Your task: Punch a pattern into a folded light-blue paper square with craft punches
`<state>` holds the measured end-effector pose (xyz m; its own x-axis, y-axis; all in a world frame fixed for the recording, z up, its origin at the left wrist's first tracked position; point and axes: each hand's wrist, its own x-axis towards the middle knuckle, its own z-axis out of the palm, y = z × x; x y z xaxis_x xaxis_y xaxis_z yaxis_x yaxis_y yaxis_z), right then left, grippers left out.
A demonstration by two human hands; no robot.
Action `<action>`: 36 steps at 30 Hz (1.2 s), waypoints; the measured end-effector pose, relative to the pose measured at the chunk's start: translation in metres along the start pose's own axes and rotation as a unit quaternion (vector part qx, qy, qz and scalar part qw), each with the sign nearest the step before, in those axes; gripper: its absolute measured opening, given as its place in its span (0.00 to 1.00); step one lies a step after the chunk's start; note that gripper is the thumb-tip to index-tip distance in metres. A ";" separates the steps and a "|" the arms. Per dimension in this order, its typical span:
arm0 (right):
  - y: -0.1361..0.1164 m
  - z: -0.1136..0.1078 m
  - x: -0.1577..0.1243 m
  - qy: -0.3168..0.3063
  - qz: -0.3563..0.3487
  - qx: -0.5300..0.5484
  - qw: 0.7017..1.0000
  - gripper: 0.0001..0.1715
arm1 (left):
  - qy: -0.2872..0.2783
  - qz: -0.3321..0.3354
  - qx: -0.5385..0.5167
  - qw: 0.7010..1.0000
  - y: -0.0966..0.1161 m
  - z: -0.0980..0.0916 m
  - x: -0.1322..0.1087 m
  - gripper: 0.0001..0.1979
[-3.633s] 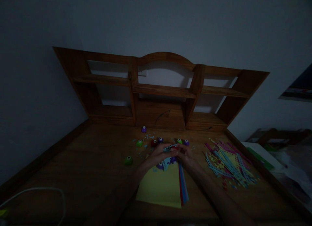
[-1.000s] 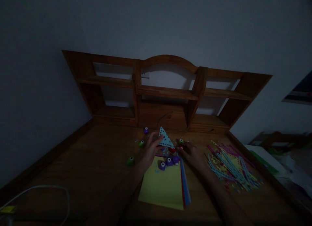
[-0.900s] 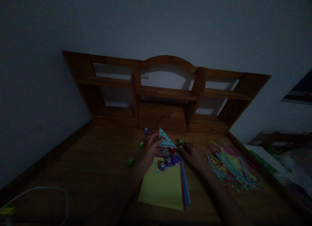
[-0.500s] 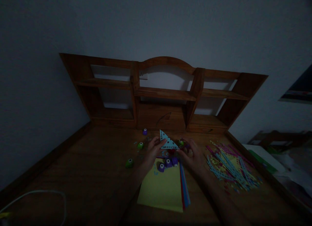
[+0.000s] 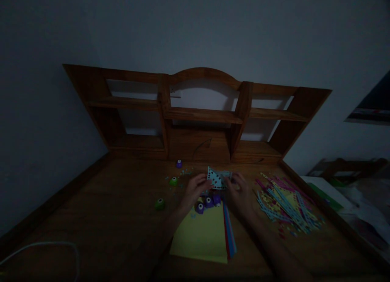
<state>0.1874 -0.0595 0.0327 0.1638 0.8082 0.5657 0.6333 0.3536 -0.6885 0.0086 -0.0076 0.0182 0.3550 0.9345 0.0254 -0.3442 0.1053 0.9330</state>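
Observation:
A light blue sheet of paper [image 5: 216, 179] with punched holes is held up between my hands, partly unfolded. My left hand [image 5: 195, 189] pinches its lower left side. On the other side, my right hand [image 5: 238, 191] grips the paper near its right edge, with fingers partly hidden behind it. Just below sit several purple craft punches [image 5: 208, 202] with round eye-like tops, resting at the top of a yellow paper stack [image 5: 199, 237]. Green punches [image 5: 160, 204] and another purple punch [image 5: 179, 164] stand to the left of my hands.
A pile of punched paper strips [image 5: 288, 205] in blue, yellow and pink lies on the right. Small paper bits are scattered beyond my left hand. A wooden shelf unit [image 5: 201, 117] stands at the back of the desk. A white cable [image 5: 45, 243] curves at lower left.
The blue paper was a folded triangle and is now partly opened, its right part spread out. Both hands have shifted slightly, and the view has moved a little.

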 end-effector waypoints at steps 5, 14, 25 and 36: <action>0.012 0.002 0.005 -0.022 0.180 0.211 0.961 0.17 | 0.030 0.003 0.048 0.998 -0.004 -0.005 0.005 0.17; -0.006 0.000 0.006 -0.024 0.312 0.432 0.846 0.12 | 0.038 0.066 0.131 0.988 0.002 -0.010 0.007 0.12; 0.001 -0.007 0.012 0.013 0.306 0.343 0.888 0.16 | 0.029 0.014 0.122 0.992 0.021 -0.008 0.001 0.17; -0.007 -0.011 0.015 -0.059 0.244 0.337 0.907 0.19 | 0.057 0.068 0.077 0.993 0.013 -0.011 0.007 0.12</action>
<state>0.1932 -0.0551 0.0509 0.1924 0.9768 0.0944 -0.1061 0.1164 -0.9875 -0.0025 0.0041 0.0266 0.2106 0.9699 0.1223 -0.2422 -0.0694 0.9677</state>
